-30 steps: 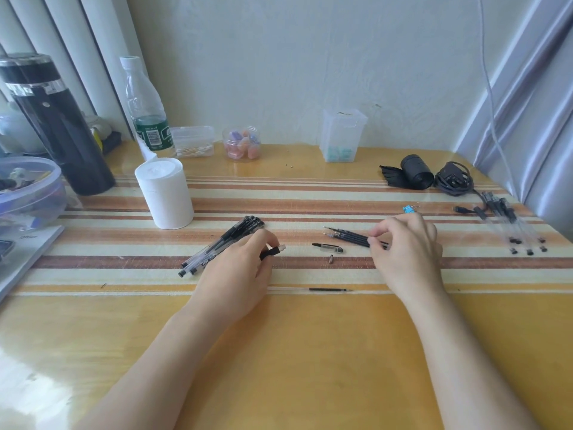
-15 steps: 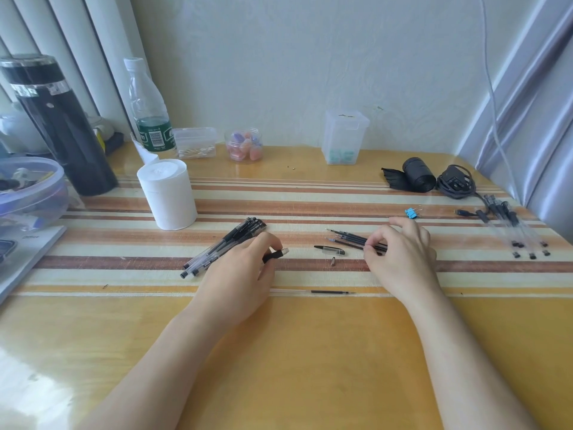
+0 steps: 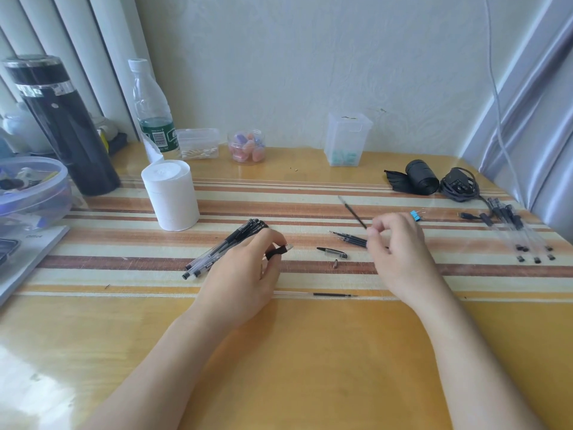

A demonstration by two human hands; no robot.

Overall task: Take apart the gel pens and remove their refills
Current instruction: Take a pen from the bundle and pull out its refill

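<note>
At mid-table, on the striped cloth, both hands are at work. Left hand (image 3: 245, 274) rests on the table (image 3: 279, 352), fingers curled round a pen barrel (image 3: 279, 251). Only its black grip end pokes out between thumb and forefinger, pointing toward the right hand; probably parked there while the other hand finishes. Right hand (image 3: 400, 252) is raised off the surface, thumb and forefinger pinching a black refill (image 3: 353, 212) that slants up and away to the left, well apart from the barrel. Just below, partly under that hand, lies the refill pile (image 3: 348, 238), several laid roughly parallel; judged to be where this one goes. Between the hands sit a black cap (image 3: 331, 252) and a small metal tip (image 3: 335, 262), near each other, lying loose. A lone refill (image 3: 335, 295) lies nearer the person, along the cloth's edge. Whole gel pens (image 3: 226, 248) are bundled just left of the left hand, within easy reach. Emptied clear barrels (image 3: 521, 234) are grouped far right, so the sorting seems to run left to right. Judged: one pen mid-strip, a handful left to do.
</note>
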